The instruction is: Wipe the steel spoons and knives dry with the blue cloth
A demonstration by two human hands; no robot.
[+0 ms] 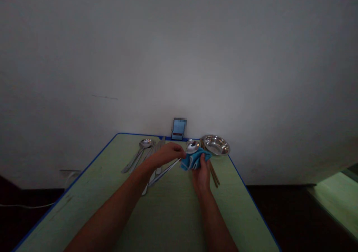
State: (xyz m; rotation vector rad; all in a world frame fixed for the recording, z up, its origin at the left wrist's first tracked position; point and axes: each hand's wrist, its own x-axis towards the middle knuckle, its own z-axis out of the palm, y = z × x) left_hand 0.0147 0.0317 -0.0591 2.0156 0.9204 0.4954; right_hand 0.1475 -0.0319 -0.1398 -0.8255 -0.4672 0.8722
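right hand closed firmly on blue cloth wrapped around spoon neck | left hand curled beside it, hold unclear | spoon sat over table | snug wrap worked well

Worn on the head, facing forward and down: a close view over both forearms and the length of a green table, with a white wall filling the upper frame.
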